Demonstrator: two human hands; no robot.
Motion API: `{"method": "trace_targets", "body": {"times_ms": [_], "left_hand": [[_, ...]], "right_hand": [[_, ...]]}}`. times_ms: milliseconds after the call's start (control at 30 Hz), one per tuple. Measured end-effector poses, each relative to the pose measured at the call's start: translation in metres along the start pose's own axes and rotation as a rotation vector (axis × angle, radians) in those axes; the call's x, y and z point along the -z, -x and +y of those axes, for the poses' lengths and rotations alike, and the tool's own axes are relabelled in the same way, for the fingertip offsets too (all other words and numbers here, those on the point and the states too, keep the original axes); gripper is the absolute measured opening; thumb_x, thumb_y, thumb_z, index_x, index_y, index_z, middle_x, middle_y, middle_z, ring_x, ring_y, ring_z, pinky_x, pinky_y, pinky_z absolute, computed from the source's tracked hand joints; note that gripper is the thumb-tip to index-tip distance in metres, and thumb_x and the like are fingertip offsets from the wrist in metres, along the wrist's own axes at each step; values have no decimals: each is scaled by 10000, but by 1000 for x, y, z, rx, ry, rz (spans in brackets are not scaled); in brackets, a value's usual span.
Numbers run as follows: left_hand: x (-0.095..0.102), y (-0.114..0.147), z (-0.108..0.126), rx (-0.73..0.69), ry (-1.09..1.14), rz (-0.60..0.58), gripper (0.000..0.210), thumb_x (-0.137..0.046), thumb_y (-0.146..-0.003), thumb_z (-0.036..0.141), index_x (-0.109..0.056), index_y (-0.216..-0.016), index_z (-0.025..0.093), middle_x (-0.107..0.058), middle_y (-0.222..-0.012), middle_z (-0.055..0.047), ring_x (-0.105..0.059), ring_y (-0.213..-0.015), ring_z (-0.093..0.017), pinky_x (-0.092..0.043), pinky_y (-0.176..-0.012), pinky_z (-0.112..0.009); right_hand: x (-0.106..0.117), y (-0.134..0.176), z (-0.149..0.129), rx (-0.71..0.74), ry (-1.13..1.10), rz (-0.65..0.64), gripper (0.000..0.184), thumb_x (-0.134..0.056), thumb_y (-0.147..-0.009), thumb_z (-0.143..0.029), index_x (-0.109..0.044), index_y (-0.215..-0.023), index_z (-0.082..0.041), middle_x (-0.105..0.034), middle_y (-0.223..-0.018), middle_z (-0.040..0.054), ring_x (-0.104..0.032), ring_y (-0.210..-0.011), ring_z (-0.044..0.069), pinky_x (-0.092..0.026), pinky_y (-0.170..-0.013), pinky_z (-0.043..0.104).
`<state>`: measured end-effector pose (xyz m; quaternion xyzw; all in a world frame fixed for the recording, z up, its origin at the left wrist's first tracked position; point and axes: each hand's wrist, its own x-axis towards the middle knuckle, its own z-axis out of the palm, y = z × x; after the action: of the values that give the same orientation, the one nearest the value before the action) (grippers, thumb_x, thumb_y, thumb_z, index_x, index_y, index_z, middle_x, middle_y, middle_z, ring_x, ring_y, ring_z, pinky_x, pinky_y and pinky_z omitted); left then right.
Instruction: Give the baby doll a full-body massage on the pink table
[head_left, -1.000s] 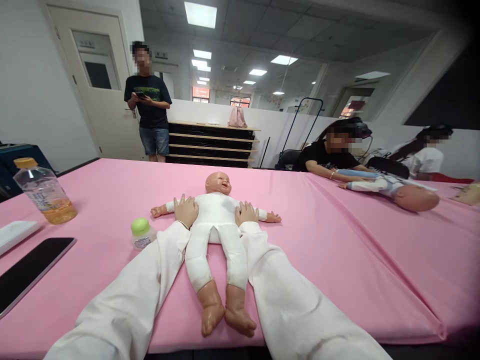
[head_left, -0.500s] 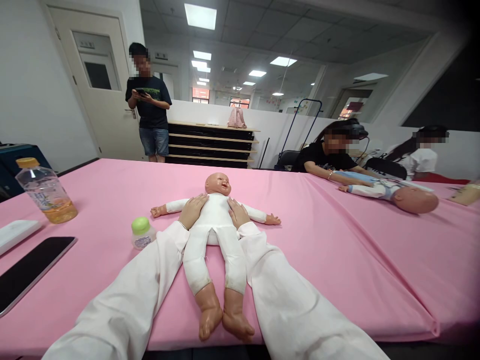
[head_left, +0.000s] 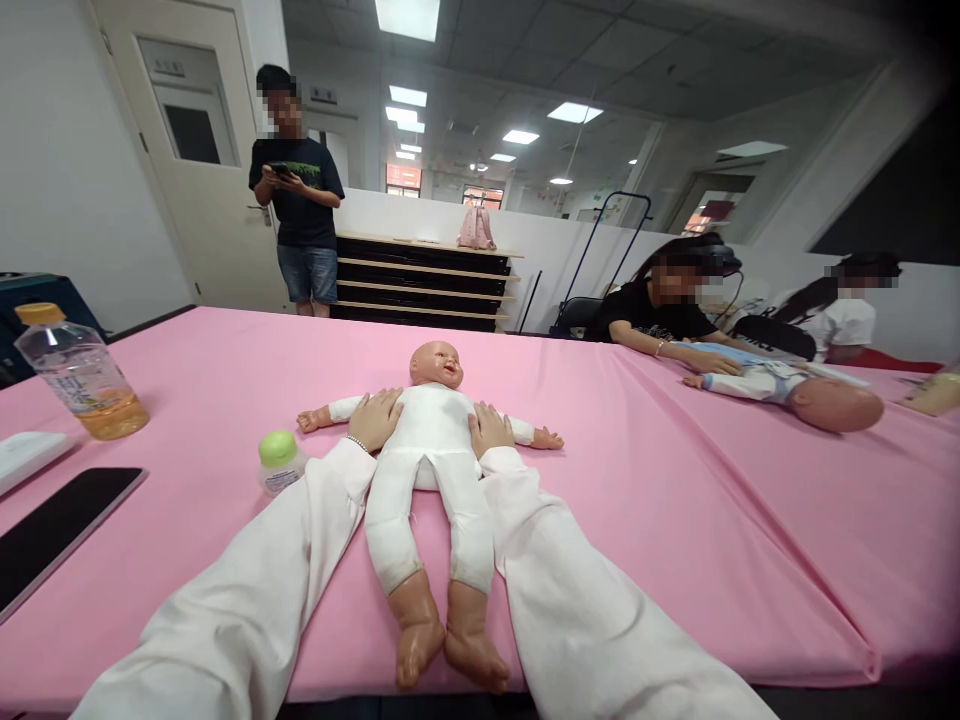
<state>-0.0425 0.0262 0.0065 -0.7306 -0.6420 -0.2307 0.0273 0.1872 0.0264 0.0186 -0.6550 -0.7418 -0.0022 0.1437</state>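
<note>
A baby doll (head_left: 433,430) with a white cloth body lies on its back on the pink tablecloth (head_left: 645,560), its head away from me and its feet towards me. My left hand (head_left: 376,418) rests with fingers stretched out over the doll's upper arm, at the left edge of its chest. On the other side, my right hand (head_left: 491,428) lies flat over the doll's other upper arm, beside the chest. Both hands are open and hold nothing. Left of my left forearm stands a small jar (head_left: 281,462) with a green lid.
At the left are a drink bottle (head_left: 86,375), a phone (head_left: 64,535) and a white object (head_left: 30,460). Across the table on the right, a person's hands touch another doll (head_left: 832,400). A standing person (head_left: 296,200) holds a phone near the door.
My hands have slid outward from the doll's chest onto its upper arms, the fingers still extended. The doll has stayed in place. The view has shifted slightly.
</note>
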Motion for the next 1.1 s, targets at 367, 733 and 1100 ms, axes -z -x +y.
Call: {"method": "trace_targets", "body": {"times_ms": [367,733,1100], "left_hand": [[-2,4,-13,320,-195,191,447,-250,-889,307,-539,-1198,163,-478,-1318,-90,-264,-1315,-244,-78,-1074,-534],[17,15,4,176,72,404,431,-331,-819,157,-505,-1212,146,-427,-1358,-92,-306,-1298,-231,-221,-1074,-453],[48,71,43,-390,463,115,420,-349,-889,325,-446,-1270,176,-442,-1337,-74,-363,-1258,-175,-286,-1066,-354]], "right_hand": [[4,0,38,-251,120,169,500,-230,-901,-350,-474,-1244,-80,-340,-1405,148,-228,-1326,255,-88,-1064,519],[9,0,19,18,-82,275,446,-252,-870,-191,-432,-1271,-118,-319,-1425,90,-199,-1350,193,-36,-1095,499],[45,19,-53,648,-407,-185,392,-355,-886,-266,-475,-1246,-170,-444,-1349,77,-345,-1290,185,-234,-1077,435]]}}
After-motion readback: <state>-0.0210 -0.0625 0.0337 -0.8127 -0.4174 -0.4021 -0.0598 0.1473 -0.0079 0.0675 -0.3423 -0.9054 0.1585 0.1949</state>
